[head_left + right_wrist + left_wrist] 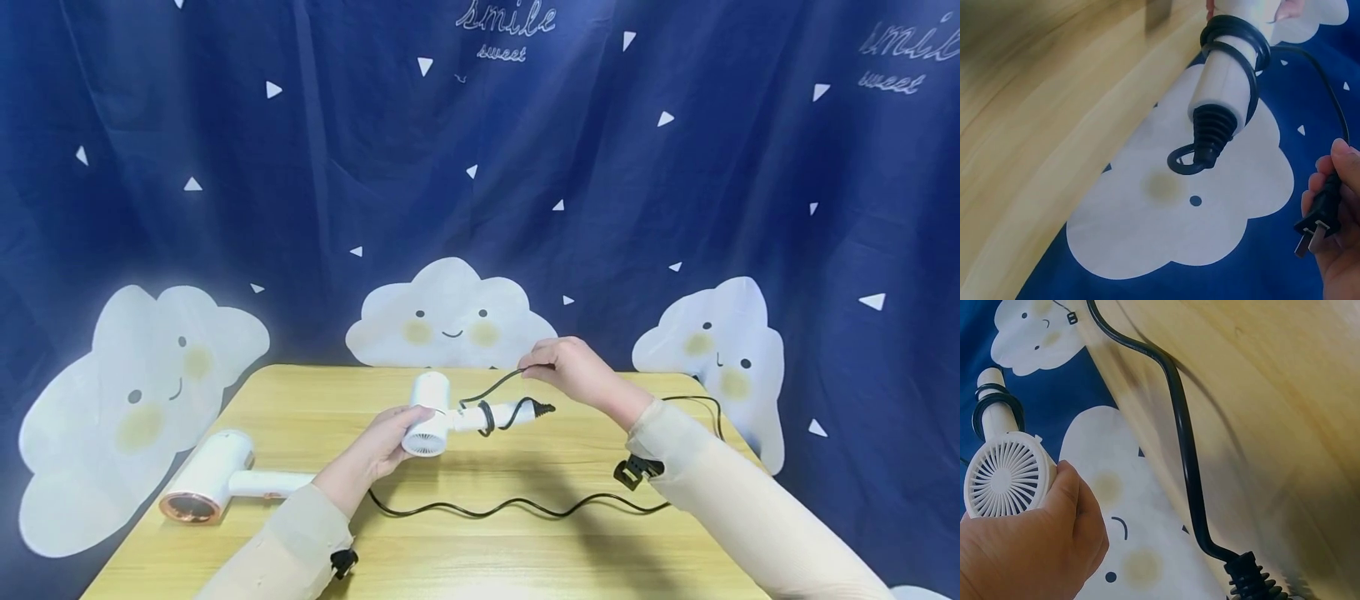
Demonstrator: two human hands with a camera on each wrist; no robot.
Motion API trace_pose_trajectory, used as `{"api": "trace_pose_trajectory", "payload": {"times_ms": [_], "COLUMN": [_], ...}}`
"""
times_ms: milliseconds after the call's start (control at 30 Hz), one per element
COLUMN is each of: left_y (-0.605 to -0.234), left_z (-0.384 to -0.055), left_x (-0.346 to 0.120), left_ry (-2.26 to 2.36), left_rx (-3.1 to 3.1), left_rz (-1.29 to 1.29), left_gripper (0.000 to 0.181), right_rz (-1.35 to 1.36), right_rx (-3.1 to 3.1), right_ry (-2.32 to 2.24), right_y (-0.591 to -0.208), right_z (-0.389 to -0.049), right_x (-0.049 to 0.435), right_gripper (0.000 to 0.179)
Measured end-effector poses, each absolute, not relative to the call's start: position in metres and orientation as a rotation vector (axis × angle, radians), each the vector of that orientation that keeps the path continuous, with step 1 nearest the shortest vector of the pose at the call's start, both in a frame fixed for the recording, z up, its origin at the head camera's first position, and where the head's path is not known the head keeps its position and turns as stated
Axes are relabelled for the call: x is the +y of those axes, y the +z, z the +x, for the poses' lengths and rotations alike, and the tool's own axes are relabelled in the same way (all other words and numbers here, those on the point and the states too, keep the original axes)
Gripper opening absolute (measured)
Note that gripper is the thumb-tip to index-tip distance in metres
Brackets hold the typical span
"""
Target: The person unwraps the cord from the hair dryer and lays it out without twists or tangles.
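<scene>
My left hand [387, 440] grips a white hair dryer [430, 392] by its barrel, above the table. The slatted round grille [1004, 478] at one end of the barrel faces the left wrist camera. A black cord [1235, 31] winds around the handle, leaving the ribbed sleeve [1215, 128] at the handle's end. With fingers and thumb, my right hand [573, 371] pinches the cord's free end just behind a two-pin plug [1322, 215]. The stretch of cord between plug and handle hangs in a slight curve.
A second white hair dryer [217, 475] with a copper-coloured rim lies at the table's left. Its black cord [517, 502] runs in waves across the wooden table [465, 550] to the right. Behind the table hangs a blue curtain [480, 217] with clouds printed on it.
</scene>
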State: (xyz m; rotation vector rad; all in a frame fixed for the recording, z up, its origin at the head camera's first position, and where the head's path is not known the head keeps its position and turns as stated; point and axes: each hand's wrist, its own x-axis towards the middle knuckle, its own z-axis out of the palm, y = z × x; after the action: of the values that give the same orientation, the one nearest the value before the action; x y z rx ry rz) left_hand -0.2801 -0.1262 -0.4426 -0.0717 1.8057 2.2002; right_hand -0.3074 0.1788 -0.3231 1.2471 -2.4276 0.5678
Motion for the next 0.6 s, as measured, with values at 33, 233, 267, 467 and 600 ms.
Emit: {"api": "trace_pose_trajectory", "payload": {"times_ms": [33, 233, 267, 467, 600], "left_y": [-0.443, -0.441, -0.440, -0.439, -0.439], "left_z": [-0.280, -0.279, -0.278, -0.276, -0.276], "left_x": [-0.126, -0.126, -0.127, -0.127, -0.126], "left_ry": [2.200, 2.193, 2.191, 2.181, 2.184], "left_rx": [1.806, 1.803, 1.802, 1.798, 1.796], "left_rz": [-0.072, -0.062, -0.056, -0.038, -0.034], "left_gripper": [0.051, 0.053, 0.053, 0.054, 0.052], "right_rz": [1.241, 1.230, 1.228, 1.200, 1.174], "right_rx": [-2.430, -2.419, -2.416, -2.428, -2.454], "right_ry": [0.571, 0.562, 0.560, 0.552, 0.551], "right_y": [-0.324, -0.325, -0.325, -0.328, -0.333], "right_z": [-0.309, -0.313, -0.314, -0.319, -0.323], "right_x": [0.179, 0.180, 0.180, 0.180, 0.182], "right_gripper": [0.011, 0.010, 0.010, 0.010, 0.010]}}
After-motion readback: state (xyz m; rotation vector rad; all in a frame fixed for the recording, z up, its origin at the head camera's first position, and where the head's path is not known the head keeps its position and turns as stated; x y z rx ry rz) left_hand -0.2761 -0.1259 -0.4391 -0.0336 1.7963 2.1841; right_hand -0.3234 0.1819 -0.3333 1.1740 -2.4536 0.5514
